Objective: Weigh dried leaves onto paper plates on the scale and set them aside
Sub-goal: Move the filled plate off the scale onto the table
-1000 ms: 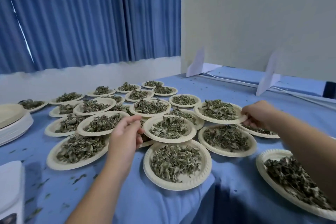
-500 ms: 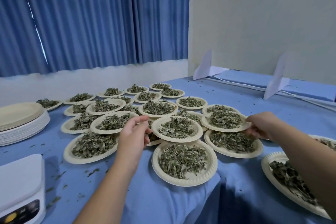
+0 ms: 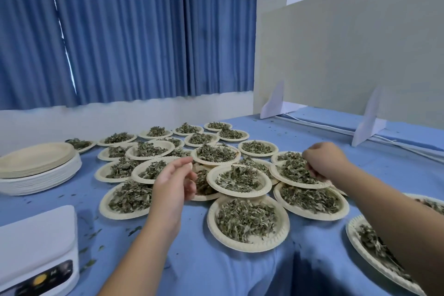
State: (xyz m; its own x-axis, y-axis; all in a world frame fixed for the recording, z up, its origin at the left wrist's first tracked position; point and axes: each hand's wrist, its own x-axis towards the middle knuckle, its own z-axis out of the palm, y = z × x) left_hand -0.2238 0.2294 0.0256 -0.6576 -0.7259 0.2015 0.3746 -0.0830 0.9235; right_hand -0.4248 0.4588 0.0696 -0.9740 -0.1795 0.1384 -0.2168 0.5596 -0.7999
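Several paper plates of dried leaves crowd the blue table (image 3: 216,276), some overlapping. My right hand (image 3: 323,163) hangs over the right side of one raised plate (image 3: 276,170), which lies on its neighbours. Its fingers curl down into the dried leaves (image 3: 292,172); whether they pinch any is hidden. My left hand (image 3: 173,184) hovers with loosely curved fingers, holding nothing, between a left plate (image 3: 141,175) and the middle plate (image 3: 264,187). The white scale (image 3: 38,245) sits at the lower left with nothing on it.
A stack of empty paper plates (image 3: 36,168) stands at the left. A grey divider board (image 3: 348,55) on white feet blocks the back right, with a cable along its base. Another filled plate (image 3: 353,235) sits at the right edge. Leaf crumbs litter the cloth.
My right hand has left the plate's right rim and moved left over its leaves. The plate stays put. My left hand has barely moved. More of the scale shows.
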